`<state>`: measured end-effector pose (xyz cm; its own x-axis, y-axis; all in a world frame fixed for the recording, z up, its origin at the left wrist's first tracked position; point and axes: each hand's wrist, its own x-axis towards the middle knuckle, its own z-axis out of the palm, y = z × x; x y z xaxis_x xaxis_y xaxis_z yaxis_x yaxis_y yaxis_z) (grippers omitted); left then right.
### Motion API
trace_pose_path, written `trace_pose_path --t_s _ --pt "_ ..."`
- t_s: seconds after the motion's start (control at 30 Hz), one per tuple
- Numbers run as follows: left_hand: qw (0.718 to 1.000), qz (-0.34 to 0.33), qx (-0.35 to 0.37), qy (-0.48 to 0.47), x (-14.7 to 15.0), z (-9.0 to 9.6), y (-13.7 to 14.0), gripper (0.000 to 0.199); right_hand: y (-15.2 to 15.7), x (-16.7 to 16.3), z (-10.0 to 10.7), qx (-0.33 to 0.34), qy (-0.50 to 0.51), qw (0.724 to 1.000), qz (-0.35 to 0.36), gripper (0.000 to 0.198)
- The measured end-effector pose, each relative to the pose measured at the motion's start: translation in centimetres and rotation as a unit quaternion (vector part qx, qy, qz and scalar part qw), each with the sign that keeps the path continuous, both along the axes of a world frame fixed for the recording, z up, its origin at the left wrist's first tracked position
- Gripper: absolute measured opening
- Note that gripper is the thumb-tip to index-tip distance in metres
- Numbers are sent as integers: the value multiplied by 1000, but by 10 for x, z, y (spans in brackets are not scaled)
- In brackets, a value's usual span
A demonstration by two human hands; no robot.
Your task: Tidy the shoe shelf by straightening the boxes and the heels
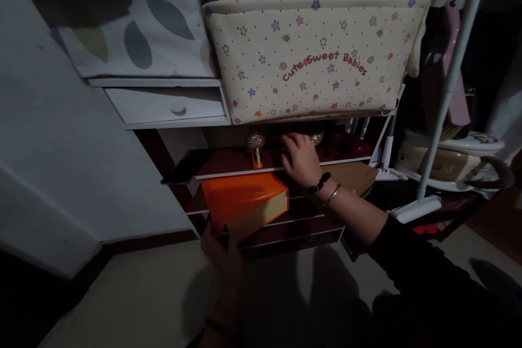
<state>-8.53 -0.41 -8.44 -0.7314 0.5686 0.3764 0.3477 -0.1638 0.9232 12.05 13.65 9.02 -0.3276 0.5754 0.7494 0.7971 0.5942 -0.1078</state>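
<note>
My left hand (pixel 222 250) is closed on the lower near corner of an orange box (pixel 244 198), which sits tilted at the front of the shoe rack. The box's pale side faces right. Above it, my right hand (pixel 302 159) reaches onto the dark red upper shelf (pixel 220 163), thumb and fingers apart, with its fingertips partly in shadow. Left of that hand stands a glittery object (pixel 255 140) with an orange lower part, perhaps a shoe seen from its heel. Another glittery piece (pixel 316 137) shows just behind the right hand, partly hidden.
A fabric basket (pixel 318 81) with stars overhangs the shelf. Dark red glossy items (pixel 353 145) lie at the shelf's right, above a brown box (pixel 353 176). A small white drawer (pixel 163 104) is at left. A pale pole (pixel 448 87) and a pink-handled brush (pixel 457 81) stand at right.
</note>
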Motion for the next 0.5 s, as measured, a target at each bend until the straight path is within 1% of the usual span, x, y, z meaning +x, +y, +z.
trace_pose_path --t_s 0.07,0.1,0.17,0.23,0.3,0.37,0.43,0.5 --pt "1000 -3 1 -3 0 1 -1 67 1 -28 -2 -36 31 998 40 62" --pt "1000 -4 2 -4 -1 2 -2 68 4 -43 -3 -64 59 995 42 69" --pt "1000 -2 -1 -2 -2 3 -2 68 13 -68 -3 -132 113 985 22 81" --pt "1000 5 -6 -2 -4 3 -2 67 22 -86 -1 -189 131 973 4 80" --pt "1000 8 -6 -10 -6 1 -2 65 28 -95 4 -208 104 973 1 71" --pt "1000 7 1 -15 -9 -1 -3 65 31 -96 8 -181 48 982 7 64" --pt "1000 2 6 -11 -10 -3 -4 66 33 -92 8 -117 -29 992 23 62" --pt "1000 -4 0 -15 -10 -3 -5 68 35 -87 3 -47 -124 989 60 61"
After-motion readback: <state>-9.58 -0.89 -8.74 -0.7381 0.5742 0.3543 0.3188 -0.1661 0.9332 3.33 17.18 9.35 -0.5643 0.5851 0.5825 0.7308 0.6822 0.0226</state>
